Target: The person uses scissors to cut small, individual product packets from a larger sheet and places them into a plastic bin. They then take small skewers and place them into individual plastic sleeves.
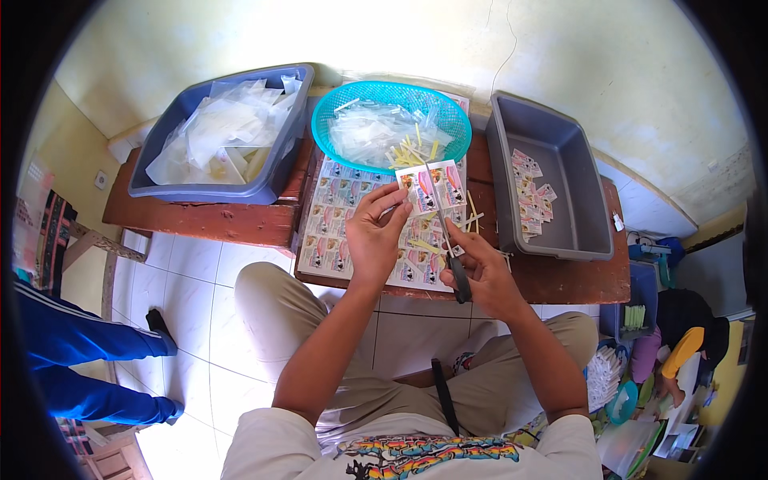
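My left hand (377,231) pinches the left edge of a small printed paper piece (414,191) bearing two labels. Black-handled scissors (459,279) are held in my right hand (483,276), their blades at the paper between the two labels. Beneath both hands lie large sheets of printed labels (327,240), with thin paper offcuts (425,246) on them. Just beyond the paper stands a turquoise plastic basket (318,129) with clear plastic strips and yellowish offcuts in it. Cut labels (530,201) lie loose inside a grey plastic tub (564,234) on the right.
A blue-grey tub (204,191) of clear plastic pieces stands at left on the red-brown wooden bench (240,222). A person in blue trousers (90,360) stands at left. At far right another person (690,342) is among tubs and a turquoise bowl (622,402). A wall rises behind the bench.
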The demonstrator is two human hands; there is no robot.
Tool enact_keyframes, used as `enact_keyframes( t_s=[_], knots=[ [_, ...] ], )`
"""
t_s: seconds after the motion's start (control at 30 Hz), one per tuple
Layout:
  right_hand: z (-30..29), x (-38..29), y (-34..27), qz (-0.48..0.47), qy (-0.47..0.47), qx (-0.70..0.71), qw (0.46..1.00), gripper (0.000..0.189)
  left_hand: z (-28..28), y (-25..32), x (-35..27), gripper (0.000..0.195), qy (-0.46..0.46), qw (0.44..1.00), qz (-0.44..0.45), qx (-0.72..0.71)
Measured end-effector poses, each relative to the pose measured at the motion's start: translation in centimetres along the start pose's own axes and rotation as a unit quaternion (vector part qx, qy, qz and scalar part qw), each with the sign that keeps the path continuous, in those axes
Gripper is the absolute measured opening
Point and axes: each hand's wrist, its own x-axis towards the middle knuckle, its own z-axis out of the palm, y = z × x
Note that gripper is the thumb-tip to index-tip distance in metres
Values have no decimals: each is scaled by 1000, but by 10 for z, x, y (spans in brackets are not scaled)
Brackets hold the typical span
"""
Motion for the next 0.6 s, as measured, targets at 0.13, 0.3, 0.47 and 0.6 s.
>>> enact_keyframes(
  t_s=[0.13, 0.3, 0.47, 0.6],
  knots=[
    [0, 0, 2, -3, -3, 4, 1000, 85, 0, -2, 0, 26, 1, 1000, 5, -4],
    [0, 0, 4, -9, -4, 12, 1000, 86, 0, -3, 0, 26, 1, 1000, 2, -6],
    [0, -1, 5, -12, -4, 21, 1000, 85, 0, -4, 0, 26, 2, 1000, 12, 0],
    [1, 0, 4, -12, -9, 32, 999, 85, 0, -5, 0, 25, 2, 1000, 16, -8]
  ],
)
